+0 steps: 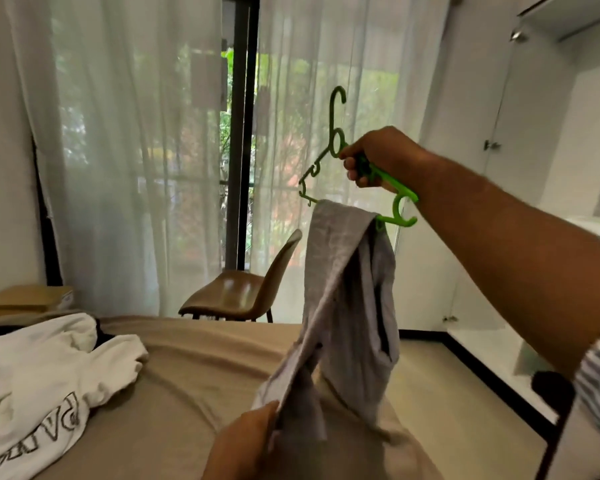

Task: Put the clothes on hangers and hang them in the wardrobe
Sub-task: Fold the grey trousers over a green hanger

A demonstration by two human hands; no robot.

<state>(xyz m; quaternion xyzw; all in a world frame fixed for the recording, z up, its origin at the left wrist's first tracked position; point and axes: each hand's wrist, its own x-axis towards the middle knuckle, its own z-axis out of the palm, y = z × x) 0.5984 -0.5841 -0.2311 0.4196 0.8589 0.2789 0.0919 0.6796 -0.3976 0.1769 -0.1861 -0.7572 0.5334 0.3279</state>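
Left hand [246, 441] pinches the low end of the grey garment [347, 289], which is draped over the bar of the green hanger [394, 183]. Right hand [378, 157] grips the hanger's neck, raised beside the open wardrobe [534, 133]. Best to even both halves first — lopsided cloth will likely slide off. White sweatshirt [49, 368] lies on the tan bed [194, 358]; chair [243, 292] and sheer curtains [136, 133] are behind.

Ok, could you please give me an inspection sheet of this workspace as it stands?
Surface: bed under a tan sheet.
Job's things: grey garment draped over the green hanger; white sweatshirt lies on the bed, left.
Clutter: box beyond the bed, left.
Hands: right hand grips the hanger; left hand holds the garment's lower end.
Cables: nothing seen.
Surroundings: chair by the curtain; open white wardrobe at right.
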